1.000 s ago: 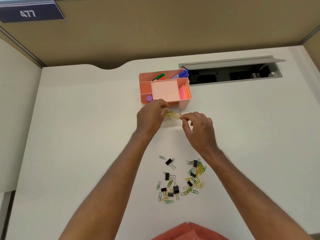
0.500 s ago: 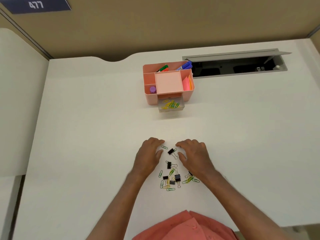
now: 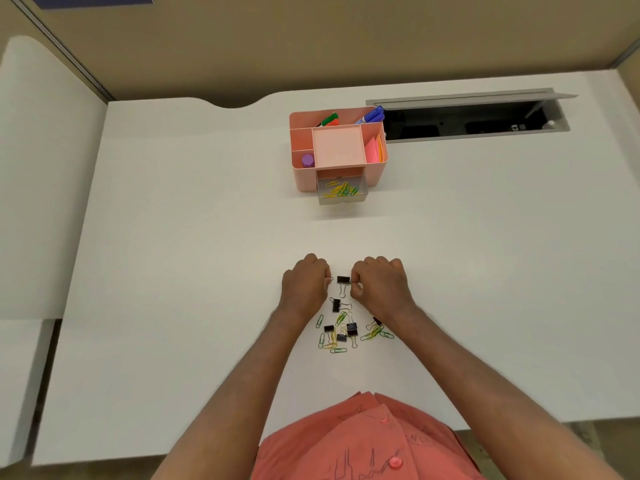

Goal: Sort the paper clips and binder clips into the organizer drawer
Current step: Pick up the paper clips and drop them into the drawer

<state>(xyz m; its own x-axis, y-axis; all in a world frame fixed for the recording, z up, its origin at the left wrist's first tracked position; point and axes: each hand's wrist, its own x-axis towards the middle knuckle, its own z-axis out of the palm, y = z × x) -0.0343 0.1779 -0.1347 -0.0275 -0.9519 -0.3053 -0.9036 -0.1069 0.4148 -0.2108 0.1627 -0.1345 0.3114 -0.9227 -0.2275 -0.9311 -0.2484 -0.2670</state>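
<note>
Black binder clip (image 3: 343, 279): on counter (image 3: 173, 237), between both fists.
Left hand (image 3: 304, 282): fingers curled; contents hidden, cannot tell.
Right hand (image 3: 379, 284): curled, fingertips at clip; grasp unclear.

Your left hand (image 3: 304, 284) and right hand (image 3: 379, 284), both curled, flank a black binder clip (image 3: 343, 280) on the tabletop (image 3: 173, 271), the clip pile (image 3: 346, 329) just behind them and the pink organizer's (image 3: 303, 178) drawer (image 3: 341, 194) open with paper clips (image 3: 341, 189) inside.
</note>
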